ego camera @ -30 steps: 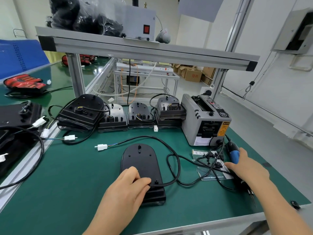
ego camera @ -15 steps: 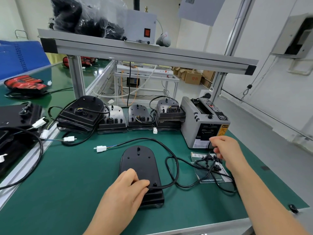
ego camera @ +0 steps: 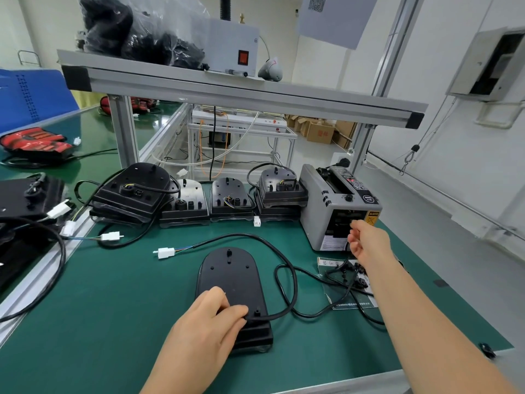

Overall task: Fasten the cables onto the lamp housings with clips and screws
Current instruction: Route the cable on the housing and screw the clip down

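A black lamp housing (ego camera: 230, 274) lies flat on the green mat in front of me. Its black cable (ego camera: 287, 280) loops to the right and runs back to a white connector (ego camera: 166, 252). My left hand (ego camera: 207, 325) rests on the housing's near end, thumb and fingers pinching the cable where it meets the housing. My right hand (ego camera: 369, 243) is raised at the front of the grey tape dispenser (ego camera: 326, 206), fingers loosely curled with nothing visible in them. Small black clips (ego camera: 355, 277) lie on a clear bag under my right forearm.
Several more black housings (ego camera: 230, 197) with cables stand in a row at the back under the aluminium shelf (ego camera: 241, 95). Other housings and cables (ego camera: 25, 200) crowd the left side. A small black part (ego camera: 487, 349) lies at the mat's right front corner.
My right hand has left the blue screwdriver at the right and moved up and back to the tape dispenser's front. My left hand has stayed on the housing.
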